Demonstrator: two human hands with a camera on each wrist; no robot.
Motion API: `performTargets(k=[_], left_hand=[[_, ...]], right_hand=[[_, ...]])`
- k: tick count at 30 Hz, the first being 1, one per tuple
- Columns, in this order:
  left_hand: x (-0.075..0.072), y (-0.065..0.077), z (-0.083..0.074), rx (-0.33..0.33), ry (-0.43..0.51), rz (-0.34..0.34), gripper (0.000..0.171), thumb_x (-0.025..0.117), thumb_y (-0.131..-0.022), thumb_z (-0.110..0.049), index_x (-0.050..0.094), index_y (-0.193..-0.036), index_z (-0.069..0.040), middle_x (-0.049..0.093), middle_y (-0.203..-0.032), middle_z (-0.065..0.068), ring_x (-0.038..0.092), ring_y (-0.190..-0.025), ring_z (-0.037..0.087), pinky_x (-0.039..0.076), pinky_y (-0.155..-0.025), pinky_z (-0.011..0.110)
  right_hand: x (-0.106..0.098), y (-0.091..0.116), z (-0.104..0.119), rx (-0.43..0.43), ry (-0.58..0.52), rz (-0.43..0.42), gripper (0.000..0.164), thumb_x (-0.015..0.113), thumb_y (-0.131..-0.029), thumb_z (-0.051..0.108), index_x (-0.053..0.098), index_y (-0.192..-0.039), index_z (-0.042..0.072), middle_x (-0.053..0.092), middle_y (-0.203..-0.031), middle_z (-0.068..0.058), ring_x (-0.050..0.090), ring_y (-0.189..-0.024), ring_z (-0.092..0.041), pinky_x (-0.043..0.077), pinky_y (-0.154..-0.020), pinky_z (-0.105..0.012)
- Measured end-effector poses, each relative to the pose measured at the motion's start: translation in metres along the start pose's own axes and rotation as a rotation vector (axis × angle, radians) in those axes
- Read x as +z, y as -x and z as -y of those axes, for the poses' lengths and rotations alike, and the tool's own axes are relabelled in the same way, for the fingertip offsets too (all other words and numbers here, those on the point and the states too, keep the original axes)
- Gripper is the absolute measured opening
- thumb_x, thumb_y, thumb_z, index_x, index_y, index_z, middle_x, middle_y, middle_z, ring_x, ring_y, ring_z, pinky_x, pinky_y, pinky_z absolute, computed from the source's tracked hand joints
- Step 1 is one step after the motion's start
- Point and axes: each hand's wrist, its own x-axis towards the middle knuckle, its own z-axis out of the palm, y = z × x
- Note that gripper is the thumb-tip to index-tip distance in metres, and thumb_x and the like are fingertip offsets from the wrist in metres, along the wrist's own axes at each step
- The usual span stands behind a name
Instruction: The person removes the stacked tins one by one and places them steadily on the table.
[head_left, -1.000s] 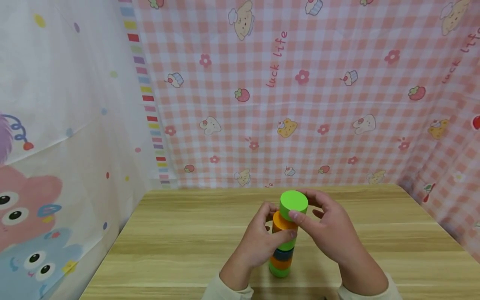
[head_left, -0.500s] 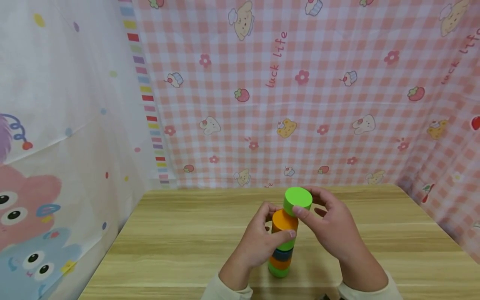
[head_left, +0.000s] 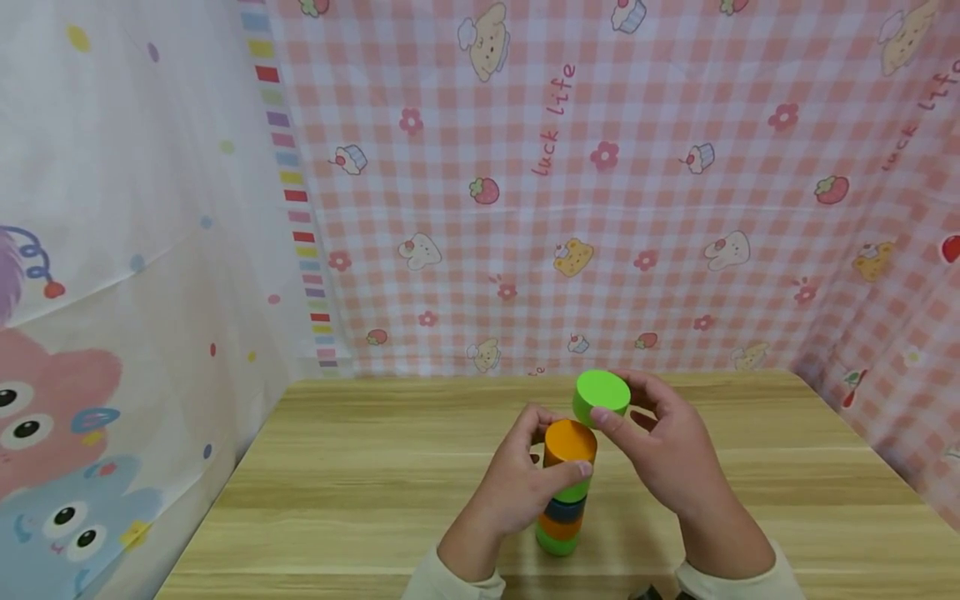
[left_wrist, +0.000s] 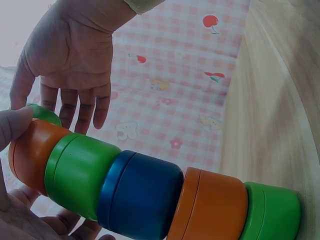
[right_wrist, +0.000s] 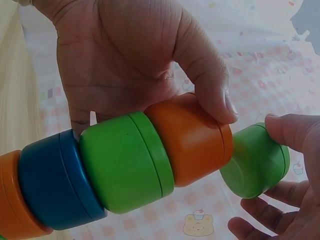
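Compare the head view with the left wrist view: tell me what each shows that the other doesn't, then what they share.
Only the head view: the "luck life" lettering and the flat top of the orange block.

Only the left wrist view: the palm of the right hand.

Both: the stack of five, from the bottom green, orange, blue, green, orange; the left hand gripping the topmost; the held green block in the right hand; the tabletop; and the pink checked cloth.

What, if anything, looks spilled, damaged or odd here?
Nothing stands out: no visible spill or damage. The right hand holds a green cylinder off the upper end of the stack, which the left hand grips.
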Motion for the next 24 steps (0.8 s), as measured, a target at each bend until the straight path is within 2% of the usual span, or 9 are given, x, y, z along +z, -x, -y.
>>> performTargets(k=[12, 24], left_hand=[[0.001, 0.001, 0.000, 0.003, 0.006, 0.002, 0.042, 0.080, -0.092, -0.034, 0.056, -0.127, -0.025, 0.061, -0.126, 0.000, 0.055, -0.118, 0.026, 0.045, -0.099, 0.048], [0.000, 0.000, -0.001, 0.000, 0.011, 0.007, 0.042, 0.080, -0.092, -0.034, 0.057, -0.126, -0.025, 0.062, -0.125, 0.000, 0.054, -0.115, 0.023, 0.043, -0.097, 0.044]], right_hand=[[-0.001, 0.001, 0.001, -0.004, -0.012, -0.005, 0.052, 0.075, -0.100, 0.026, 0.058, -0.144, 0.005, 0.062, -0.138, -0.015, 0.055, -0.125, -0.029, 0.041, -0.112, -0.067], [-0.001, -0.006, -0.011, 0.020, -0.005, -0.007, 0.052, 0.072, -0.101, 0.035, 0.059, -0.143, 0.007, 0.062, -0.135, -0.012, 0.056, -0.121, -0.027, 0.045, -0.111, -0.062]])
